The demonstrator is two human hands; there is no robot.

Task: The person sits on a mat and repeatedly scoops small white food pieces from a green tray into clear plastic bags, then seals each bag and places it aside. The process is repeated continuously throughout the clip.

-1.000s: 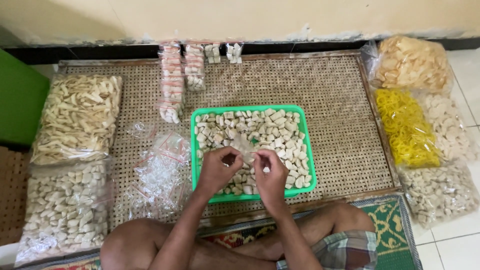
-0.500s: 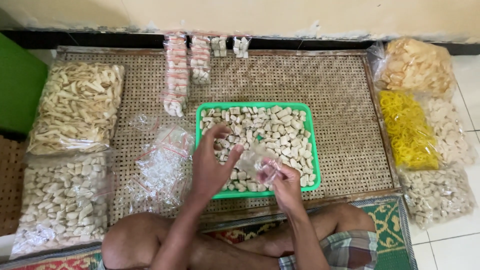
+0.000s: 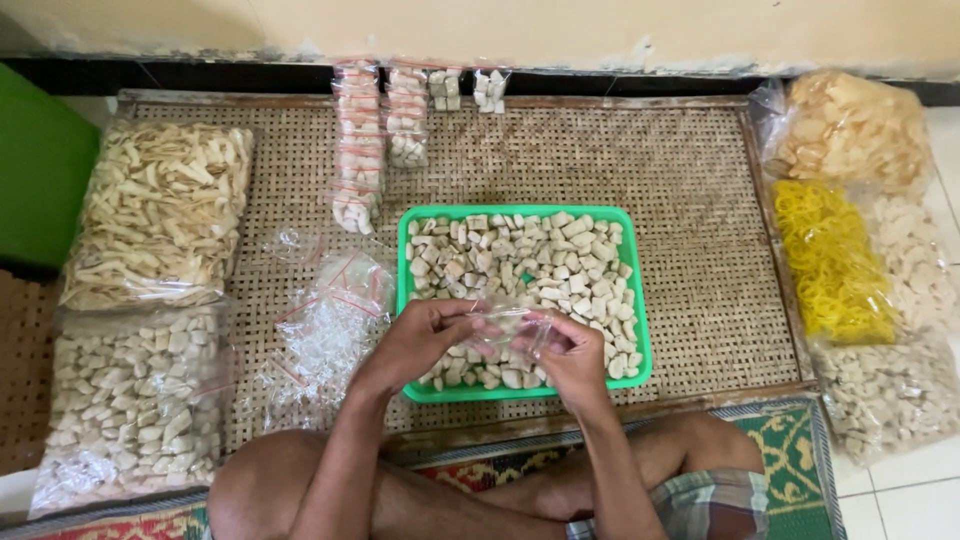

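A rectangular woven rattan mat (image 3: 690,200) with a wooden frame lies on the floor. It carries large clear plastic bags of pale cracker strips (image 3: 160,215), white chunks (image 3: 135,400) and yellow curls (image 3: 832,262). At centre sits a green rectangular plastic tray (image 3: 640,290) filled with off-white, rough-edged crackers (image 3: 530,260). Left of it lies a heap of crinkled empty pouches (image 3: 325,335). Above the tray's near edge, the left hand (image 3: 425,345) and right hand (image 3: 570,360) each close a grip on a small transparent plastic pouch (image 3: 508,325); its contents are probably nil, though glare obscures this.
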